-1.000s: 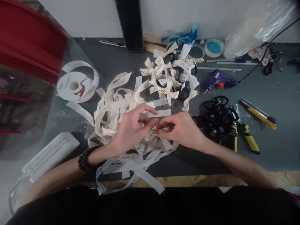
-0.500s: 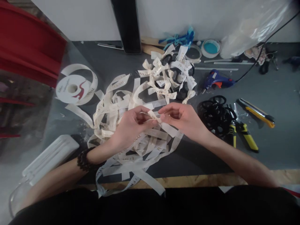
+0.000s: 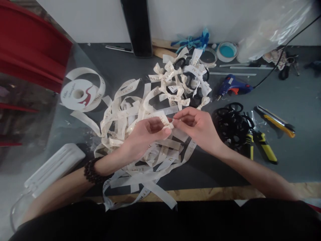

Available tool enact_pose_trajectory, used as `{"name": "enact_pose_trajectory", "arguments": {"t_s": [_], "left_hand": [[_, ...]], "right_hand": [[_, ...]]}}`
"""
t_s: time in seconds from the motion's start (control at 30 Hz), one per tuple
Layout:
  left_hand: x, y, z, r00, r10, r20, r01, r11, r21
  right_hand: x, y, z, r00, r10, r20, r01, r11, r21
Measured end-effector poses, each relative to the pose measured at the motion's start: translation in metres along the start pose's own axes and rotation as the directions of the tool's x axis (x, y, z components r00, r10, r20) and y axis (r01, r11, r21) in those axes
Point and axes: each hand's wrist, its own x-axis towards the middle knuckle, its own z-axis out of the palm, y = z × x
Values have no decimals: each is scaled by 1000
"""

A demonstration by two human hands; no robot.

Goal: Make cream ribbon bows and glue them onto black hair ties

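Note:
My left hand (image 3: 142, 135) and my right hand (image 3: 198, 127) meet over a heap of cut cream ribbon strips (image 3: 125, 117) with gold lettering. Both hands pinch one short ribbon piece (image 3: 165, 119) between their fingertips, the left from below, the right from the right side. A beaded bracelet (image 3: 91, 170) sits on my left wrist. Behind the hands lies a pile of finished ribbon bows (image 3: 179, 78) on black hair ties.
A ribbon spool (image 3: 79, 93) lies at the left, a white tray (image 3: 54, 165) near the front left. To the right are loose black hair ties (image 3: 232, 122), a blue glue gun (image 3: 233, 85), yellow-handled scissors (image 3: 260, 145) and a utility knife (image 3: 274, 120).
The hands lifted the ribbon piece off the heap and brought it a little up and away from me; the fingers have shifted on it.

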Motion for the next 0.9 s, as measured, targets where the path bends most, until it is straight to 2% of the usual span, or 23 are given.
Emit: {"name": "enact_pose_trajectory", "arguments": {"t_s": [0.07,0.17,0.3,0.5,0.63,0.73,0.9], "left_hand": [[-3,4,1,999,-23,30,22,1000,14],[-7,11,2,997,-14,80,13,1000,14],[-7,10,3,998,29,59,-36,993,117],[-5,1,5,997,73,4,-72,977,201],[-5,5,4,999,39,-19,-32,957,289],[-5,7,3,1000,17,6,-18,951,308],[-5,7,5,1000,3,18,-9,951,310]], "right_hand": [[-3,0,2,1000,-26,-6,26,999,-38],[-8,-2,4,994,-103,-40,93,976,-197],[-14,-8,5,978,-209,-10,193,916,-352],[-15,-12,3,985,-174,12,166,910,-381],[-12,-15,2,992,-126,-7,115,925,-362],[-12,-16,1,995,-96,-2,88,928,-361],[-12,-15,-1,988,-154,-5,134,873,-469]]}}
